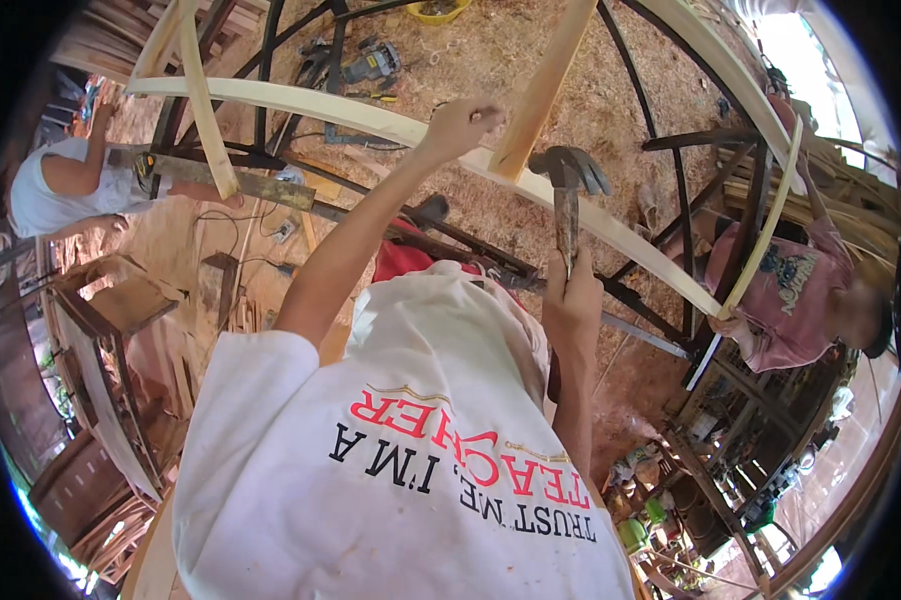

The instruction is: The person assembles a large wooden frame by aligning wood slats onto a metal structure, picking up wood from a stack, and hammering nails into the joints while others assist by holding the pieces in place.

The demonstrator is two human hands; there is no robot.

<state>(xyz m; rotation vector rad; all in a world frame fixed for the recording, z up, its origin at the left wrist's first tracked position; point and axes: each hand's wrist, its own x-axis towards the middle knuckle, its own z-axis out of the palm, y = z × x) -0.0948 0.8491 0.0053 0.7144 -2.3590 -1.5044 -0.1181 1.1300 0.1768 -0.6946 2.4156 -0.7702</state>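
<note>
My right hand (574, 292) is wrapped round the handle of a claw hammer (568, 170), whose dark metal head points up and away from me. My left hand (461, 128) is over the far side of a long, pale curved wooden strip (631, 235), its fingers curled in a pinch. Whatever it may hold is too small to make out. Between my hands, a wooden plank (546, 85) meets the strip at its near end and runs away from me. The strip lies across a dark curved frame (679, 190).
On the right, a co-worker in a pink shirt (786, 300) has a hand at the strip's end. Another person in a white shirt (61, 190) is at the left. A power tool (371, 63) lies on the sawdust-covered floor (451, 60). A wooden chair frame (101, 330) stands left.
</note>
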